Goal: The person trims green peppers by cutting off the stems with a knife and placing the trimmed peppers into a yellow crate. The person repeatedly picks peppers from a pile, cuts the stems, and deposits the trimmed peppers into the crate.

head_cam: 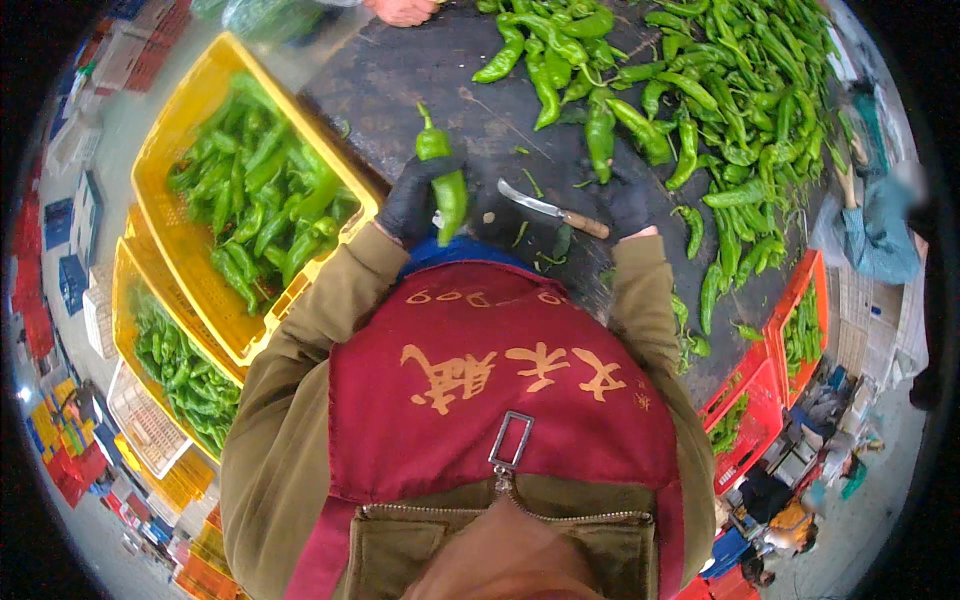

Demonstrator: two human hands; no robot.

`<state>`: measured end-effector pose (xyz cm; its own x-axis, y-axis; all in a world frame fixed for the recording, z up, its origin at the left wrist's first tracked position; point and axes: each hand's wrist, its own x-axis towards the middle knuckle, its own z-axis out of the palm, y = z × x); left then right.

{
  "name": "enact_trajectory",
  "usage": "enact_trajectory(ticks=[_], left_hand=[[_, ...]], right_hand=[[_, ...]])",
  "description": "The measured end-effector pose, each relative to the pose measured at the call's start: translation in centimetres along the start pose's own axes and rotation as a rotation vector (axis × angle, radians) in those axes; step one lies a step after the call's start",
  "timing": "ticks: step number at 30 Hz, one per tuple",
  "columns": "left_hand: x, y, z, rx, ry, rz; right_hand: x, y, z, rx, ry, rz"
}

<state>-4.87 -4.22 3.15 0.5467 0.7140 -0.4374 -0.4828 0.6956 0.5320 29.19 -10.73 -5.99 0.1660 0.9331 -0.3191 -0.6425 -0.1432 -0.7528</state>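
My left hand (411, 196), in a black glove, grips a long green pepper (450, 196) with its stem pointing away from me. My right hand (631, 196), also gloved in black, has its fingers at the lower end of another green pepper (599, 133) at the edge of the heap. Between the hands, closer to the right one, a knife with a curved blade and wooden handle (585, 223) lies on the dark tabletop (480, 124). Stem scraps and leaf bits are scattered around it.
A large heap of green peppers (739, 97) covers the table's far right. Yellow crates (247, 46) of peppers stand at left, red crates (757, 390) at right. Another person's hand (403, 10) shows at the far edge; a person in blue (885, 229) is at right.
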Motion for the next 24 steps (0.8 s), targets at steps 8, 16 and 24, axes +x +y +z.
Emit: enact_trajectory(ticks=[8,16,24], left_hand=[[1.1,-0.4,-0.6,-0.210,0.012,-0.108],[1.8,-1.9,0.7,0.153,-0.098,-0.002],[1.1,-0.9,-0.3,0.080,-0.027,-0.101]], right_hand=[[-5.2,1.2,8.1,0.243,-0.058,0.218],[-7.3,4.5,13.2,-0.902,-0.403,-0.099],[-6.1,-0.9,5.9,-1.123,0.250,-0.147]])
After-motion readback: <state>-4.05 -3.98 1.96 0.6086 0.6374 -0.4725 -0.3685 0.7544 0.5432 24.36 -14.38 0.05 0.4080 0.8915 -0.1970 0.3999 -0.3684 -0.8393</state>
